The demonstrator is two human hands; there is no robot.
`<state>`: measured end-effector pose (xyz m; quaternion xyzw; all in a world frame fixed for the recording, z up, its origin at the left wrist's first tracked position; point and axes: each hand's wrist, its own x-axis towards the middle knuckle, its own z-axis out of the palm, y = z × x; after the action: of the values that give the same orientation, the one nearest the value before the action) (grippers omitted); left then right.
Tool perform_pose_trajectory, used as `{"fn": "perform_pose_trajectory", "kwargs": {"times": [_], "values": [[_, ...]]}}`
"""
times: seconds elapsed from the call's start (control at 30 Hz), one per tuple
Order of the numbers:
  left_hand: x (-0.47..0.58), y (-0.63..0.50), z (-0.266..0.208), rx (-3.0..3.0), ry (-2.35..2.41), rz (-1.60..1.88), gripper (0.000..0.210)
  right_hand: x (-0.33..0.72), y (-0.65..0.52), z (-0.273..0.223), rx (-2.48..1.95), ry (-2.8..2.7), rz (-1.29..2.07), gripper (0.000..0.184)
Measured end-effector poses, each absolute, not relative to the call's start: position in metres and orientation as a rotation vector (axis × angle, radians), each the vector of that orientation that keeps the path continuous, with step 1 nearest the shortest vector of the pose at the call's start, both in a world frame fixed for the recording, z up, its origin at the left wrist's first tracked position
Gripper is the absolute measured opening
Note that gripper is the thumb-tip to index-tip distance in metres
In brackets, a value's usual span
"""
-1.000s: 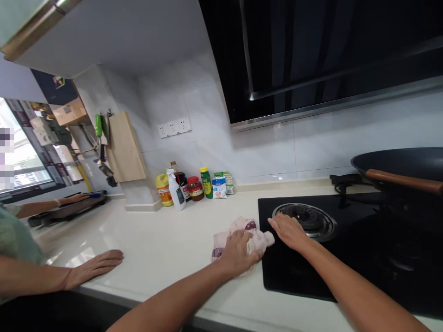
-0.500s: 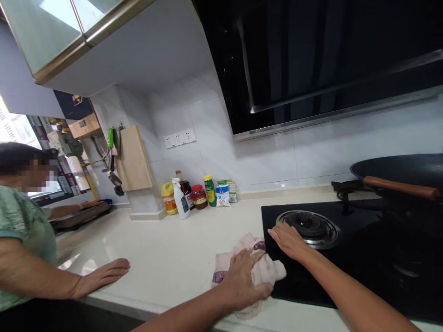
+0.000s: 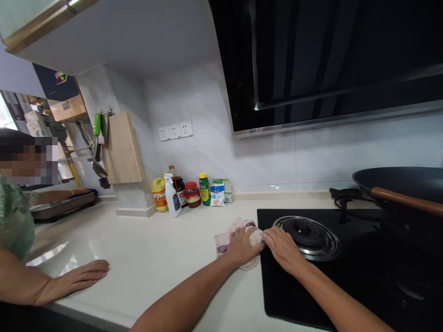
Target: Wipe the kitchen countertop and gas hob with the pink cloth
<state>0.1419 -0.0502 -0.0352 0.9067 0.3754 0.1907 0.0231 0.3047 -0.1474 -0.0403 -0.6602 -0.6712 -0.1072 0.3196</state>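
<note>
A pale pink and white cloth (image 3: 223,240) with purple patches lies bunched on the counter, against the left edge of the black cooktop (image 3: 284,295). My left hand (image 3: 244,246) presses down on it, fingers curled over the bunched part. Close by on the right, my right hand (image 3: 282,246) reaches across the cooktop's edge. Its fingers are bent together, and their tips meet the right end of the cloth. The round burner (image 3: 304,233) sits just beyond that hand.
A wok (image 3: 398,177) with a brown handle stands at the right. Against the wall are a spray bottle (image 3: 172,198), a red-lidded jar (image 3: 193,196) and several other containers. At the left, another person's hand (image 3: 81,276) rests on the counter (image 3: 148,249). A range hood (image 3: 311,60) hangs above.
My left hand has slid away from me with the cloth, off the cooktop's edge. My right hand has come in beside it, its fingertips now at the cloth. The view has shifted slightly.
</note>
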Motion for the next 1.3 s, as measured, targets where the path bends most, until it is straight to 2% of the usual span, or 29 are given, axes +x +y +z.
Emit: {"fn": "perform_pose_trajectory", "kwargs": {"times": [0.4,0.6,0.93,1.3], "values": [[0.183,-0.005,-0.028,2.774,1.284,0.602,0.062,0.300,-0.150,-0.044,-1.839,-2.005,-0.343,0.033],[0.188,-0.004,-0.028,2.745,1.312,0.627,0.060,0.306,-0.148,-0.039,-1.830,-1.853,-0.265,0.037],[0.139,-0.074,-0.027,2.783,1.173,0.596,0.057,0.321,-0.146,-0.036,-1.728,-1.695,-0.238,0.041],[0.043,-0.170,-0.025,2.700,0.804,0.362,0.072,0.311,-0.150,-0.043,-1.677,-1.731,-0.167,0.046]]}}
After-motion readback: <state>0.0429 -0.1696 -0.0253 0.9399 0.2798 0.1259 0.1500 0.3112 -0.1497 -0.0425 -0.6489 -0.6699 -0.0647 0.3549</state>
